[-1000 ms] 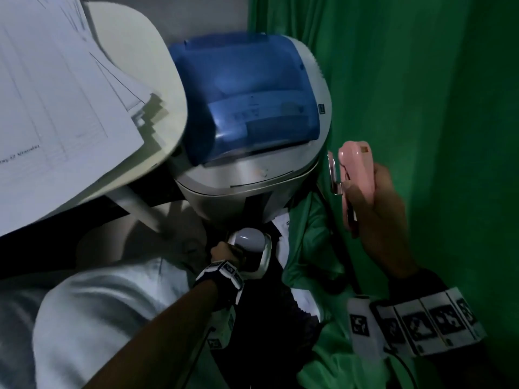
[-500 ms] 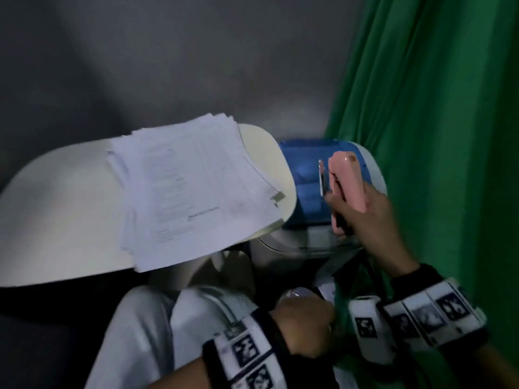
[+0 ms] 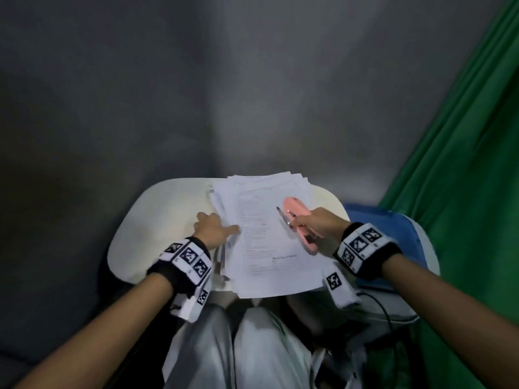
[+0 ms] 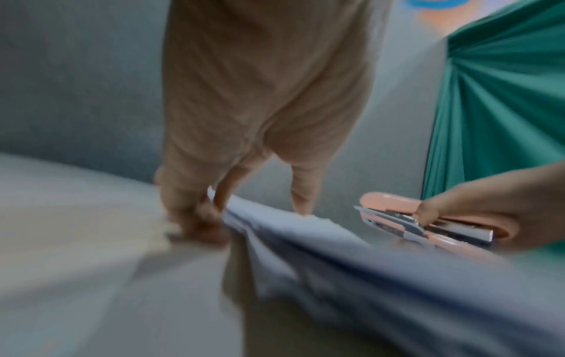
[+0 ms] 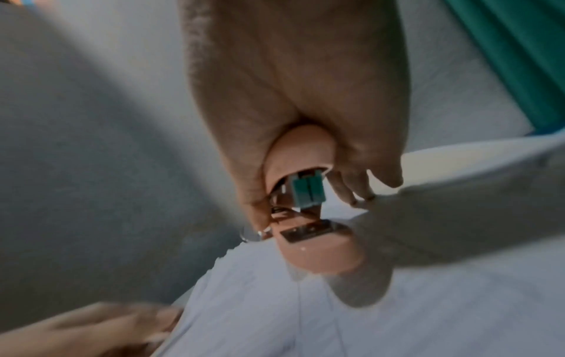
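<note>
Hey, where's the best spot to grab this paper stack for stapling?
Pinch the paper stack at its left edge, from the left, thumb on top: the flat sheets fan out there, and the right hand holds the stapler over the right side.

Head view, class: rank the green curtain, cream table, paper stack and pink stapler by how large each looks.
1. green curtain, largest, though cut off by the frame edge.
2. cream table, partly covered by paper.
3. paper stack.
4. pink stapler, clearly smallest.
</note>
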### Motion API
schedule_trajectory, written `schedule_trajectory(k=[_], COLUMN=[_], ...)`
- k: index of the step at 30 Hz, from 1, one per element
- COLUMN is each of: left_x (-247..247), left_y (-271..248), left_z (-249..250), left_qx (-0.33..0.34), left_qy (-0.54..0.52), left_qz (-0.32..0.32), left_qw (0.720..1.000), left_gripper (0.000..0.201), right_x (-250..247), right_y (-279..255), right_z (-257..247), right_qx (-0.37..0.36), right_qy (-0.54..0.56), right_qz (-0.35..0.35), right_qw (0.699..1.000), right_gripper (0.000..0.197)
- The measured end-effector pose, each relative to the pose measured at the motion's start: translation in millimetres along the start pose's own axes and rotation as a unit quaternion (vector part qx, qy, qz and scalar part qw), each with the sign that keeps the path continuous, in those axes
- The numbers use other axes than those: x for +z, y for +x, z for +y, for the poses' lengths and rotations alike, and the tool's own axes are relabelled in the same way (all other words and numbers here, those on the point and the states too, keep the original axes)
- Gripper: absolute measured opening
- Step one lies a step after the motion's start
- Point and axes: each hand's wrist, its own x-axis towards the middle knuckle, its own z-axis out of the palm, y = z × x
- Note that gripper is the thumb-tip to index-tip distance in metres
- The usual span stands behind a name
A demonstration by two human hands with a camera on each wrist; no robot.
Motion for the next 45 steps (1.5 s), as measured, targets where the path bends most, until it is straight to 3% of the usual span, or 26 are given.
schedule_trajectory(k=[3,6,10,13,17,21,24,27,30,33,36,38,41,45], left_x=[14.0,18.2,15.0,3.5,-4.2,0.6,4.6,6.8,7.3,-0.3,-17.8,-31.9,-52.7,-73.7], left_y=[1.8,0.2,7.4,17.7,33.3,42.0,48.4,50.4,52.2,50.9,43.0,32.8,24.8,16.9], left_z=[4.1,9.8,11.7,15.9,21.8,23.7,18.4,13.1,6.3,0.5,-4.1,-3.6,-0.5,9.0], left_qx=[0.025,0.047,0.059,0.023,-0.059,-0.083,-0.081,-0.046,-0.002,0.051,0.147,0.193,0.218,0.245], left_qy=[-0.055,-0.06,0.001,0.048,0.0,-0.035,-0.066,-0.138,-0.144,-0.194,-0.252,-0.297,-0.357,-0.406], left_qz=[0.035,0.109,0.168,0.111,0.062,0.073,0.084,0.094,0.116,0.166,0.187,0.178,0.178,0.181], left_qw=[0.998,0.991,0.984,0.992,0.996,0.993,0.991,0.985,0.983,0.965,0.938,0.918,0.891,0.862], left_gripper=[0.055,0.051,0.073,0.062,0.058,0.067,0.068,0.056,0.038,0.024,0.015,0.01,0.019,0.031], right_x=[15.2,25.0,33.0,33.8,30.1,30.0,29.1,24.7,13.3,-9.8,-31.6,-37.5,-35.2,-30.2], right_y=[9.6,11.6,8.1,5.1,3.8,1.2,-0.7,4.1,-3.3,-2.0,16.2,24.8,32.5,36.2], right_z=[8.5,15.6,16.0,19.6,24.6,21.5,22.2,25.5,20.0,12.8,14.8,21.9,26.7,23.0], right_qx=[0.005,-0.017,-0.026,-0.032,-0.037,-0.043,-0.044,-0.025,-0.015,-0.035,-0.008,0.035,0.047,0.065], right_qy=[-0.141,-0.185,-0.195,-0.21,-0.211,-0.213,-0.193,-0.136,0.038,0.07,-0.109,-0.184,-0.242,-0.213], right_qz=[0.011,0.011,0.004,-0.011,-0.007,-0.016,-0.02,-0.023,-0.035,0.111,0.219,0.218,0.213,0.183], right_qw=[0.99,0.983,0.98,0.977,0.977,0.976,0.98,0.99,0.999,0.991,0.97,0.958,0.945,0.958], right_gripper=[0.069,0.096,0.09,0.087,0.093,0.087,0.094,0.087,0.037,0.018,0.038,0.043,0.044,0.072])
